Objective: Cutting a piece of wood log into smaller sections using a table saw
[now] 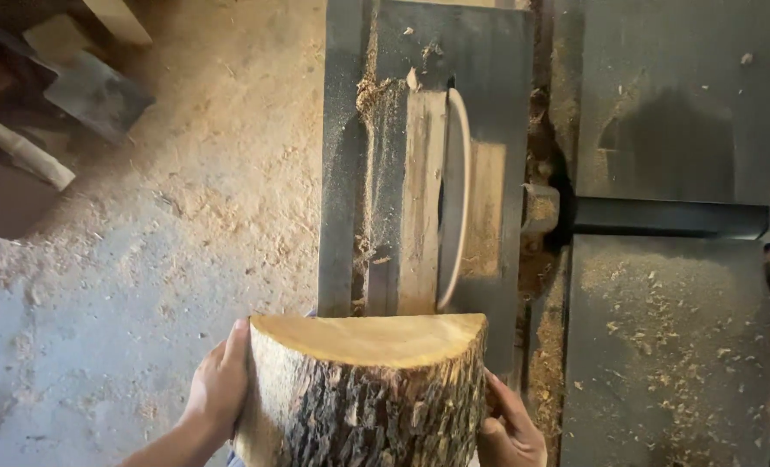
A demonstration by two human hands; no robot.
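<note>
Bark-covered and heavy-looking, the half-round log section (363,393) sat at the bottom centre of the frame, its pale cut face turned up. The left hand (221,389) pressed flat against its left side, fingers spread on the bark; the right hand (508,428) cupped the right side, fingers curled round the edge. Both hands clamped the log between them. Just above it in the frame stood the circular saw blade (454,199), edge-on in the slot of the dark saw counter (497,78). The log had not reached the blade: a gap showed, and its near face looked uncut. Sawdust (229,190) lay thick over the floor (73,363) at left, so I judged the cut was yet to begin.
</note>
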